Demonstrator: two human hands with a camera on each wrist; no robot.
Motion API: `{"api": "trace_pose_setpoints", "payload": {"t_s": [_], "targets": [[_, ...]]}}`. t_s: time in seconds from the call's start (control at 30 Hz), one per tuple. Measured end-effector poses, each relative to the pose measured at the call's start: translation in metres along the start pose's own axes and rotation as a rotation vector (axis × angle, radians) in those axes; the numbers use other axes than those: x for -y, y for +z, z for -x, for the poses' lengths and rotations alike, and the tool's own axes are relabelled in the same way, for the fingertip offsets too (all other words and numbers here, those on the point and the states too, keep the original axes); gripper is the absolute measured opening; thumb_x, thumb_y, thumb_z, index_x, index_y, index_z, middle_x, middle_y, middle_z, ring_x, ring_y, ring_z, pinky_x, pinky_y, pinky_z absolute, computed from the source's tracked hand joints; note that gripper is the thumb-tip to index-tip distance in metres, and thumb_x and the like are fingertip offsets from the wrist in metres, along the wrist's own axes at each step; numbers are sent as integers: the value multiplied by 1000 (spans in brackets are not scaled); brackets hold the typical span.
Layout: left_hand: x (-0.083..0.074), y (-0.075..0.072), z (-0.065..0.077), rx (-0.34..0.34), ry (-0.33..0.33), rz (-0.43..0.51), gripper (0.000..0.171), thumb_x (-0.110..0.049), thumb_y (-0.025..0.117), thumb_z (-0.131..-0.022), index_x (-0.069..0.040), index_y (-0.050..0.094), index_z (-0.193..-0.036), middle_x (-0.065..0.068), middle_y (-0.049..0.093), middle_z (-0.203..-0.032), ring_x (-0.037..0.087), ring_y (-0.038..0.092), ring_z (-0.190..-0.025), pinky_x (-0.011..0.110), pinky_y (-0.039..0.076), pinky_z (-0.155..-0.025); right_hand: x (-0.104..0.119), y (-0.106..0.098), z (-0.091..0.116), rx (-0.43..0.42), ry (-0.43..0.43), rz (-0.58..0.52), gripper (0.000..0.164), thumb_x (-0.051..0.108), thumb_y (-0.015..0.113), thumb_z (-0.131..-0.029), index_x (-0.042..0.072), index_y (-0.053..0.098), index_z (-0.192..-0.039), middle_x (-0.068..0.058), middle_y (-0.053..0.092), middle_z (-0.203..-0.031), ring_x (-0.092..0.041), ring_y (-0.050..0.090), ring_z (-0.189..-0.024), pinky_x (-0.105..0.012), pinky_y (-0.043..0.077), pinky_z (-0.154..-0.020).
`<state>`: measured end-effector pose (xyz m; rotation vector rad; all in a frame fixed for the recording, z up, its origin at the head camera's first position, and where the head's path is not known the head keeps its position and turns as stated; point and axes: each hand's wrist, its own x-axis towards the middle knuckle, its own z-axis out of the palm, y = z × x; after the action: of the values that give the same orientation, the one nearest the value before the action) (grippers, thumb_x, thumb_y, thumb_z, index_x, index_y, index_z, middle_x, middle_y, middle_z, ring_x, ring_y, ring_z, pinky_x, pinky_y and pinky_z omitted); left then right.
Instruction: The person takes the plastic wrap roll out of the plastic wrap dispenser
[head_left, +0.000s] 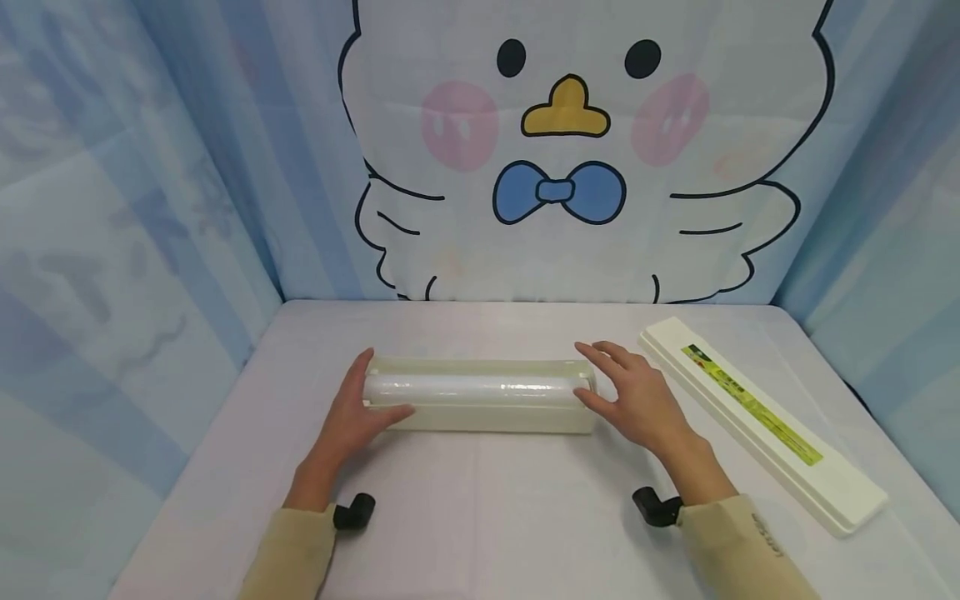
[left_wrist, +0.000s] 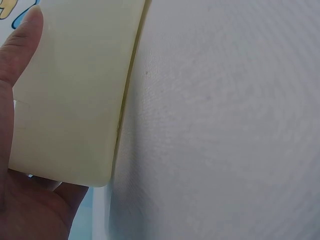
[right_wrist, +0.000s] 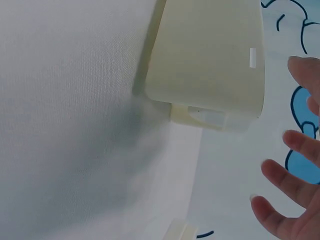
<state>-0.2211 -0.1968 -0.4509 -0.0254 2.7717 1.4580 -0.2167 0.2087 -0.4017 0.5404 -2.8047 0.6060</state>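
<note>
We find the white roll [head_left: 480, 390] seated lengthwise in the open box [head_left: 495, 420] at the middle of the table [head_left: 487, 517]. We judge the seating complete; the labelled cover [head_left: 759, 428] is off, so closing is not yet done. The left hand [head_left: 355, 421] grips the box's left end, thumb across its front. The right hand [head_left: 636, 402] is spread wide at the right end, its fingers clear of the box, and stands between box and cover. Behind, we note a patterned curtain [head_left: 480, 250].
</note>
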Motion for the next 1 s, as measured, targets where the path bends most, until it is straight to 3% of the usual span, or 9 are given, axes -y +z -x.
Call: {"api": "trace_pose_setpoints", "payload": {"t_s": [0.27,0.57,1.0], "targets": [[2,2,1,-2,-1,-6,110,-35,85,-82,-16,12,-163,18,19,-164,39,28,-143,62,24,-114,4,3,0,5,-27,-7,65,28,76,-92,18,49,-150,-16,50,-146,-43,50,-127,-63,41,-102],[1,3,-3,-14,6,6,112,-34,86,-80,-19,13,-163,16,20,-164,38,31,-141,61,27,-113,6,8,-7,-1,-129,-14,61,25,77,-92,17,53,-147,-14,53,-143,-42,54,-122,-62,44,-97],[1,1,0,-17,8,9,110,-35,86,-81,-17,14,-162,17,18,-165,38,29,-143,61,25,-114,15,16,-17,33,-183,-17,55,26,77,-91,15,59,-142,-15,58,-136,-40,58,-118,-61,46,-95]]}}
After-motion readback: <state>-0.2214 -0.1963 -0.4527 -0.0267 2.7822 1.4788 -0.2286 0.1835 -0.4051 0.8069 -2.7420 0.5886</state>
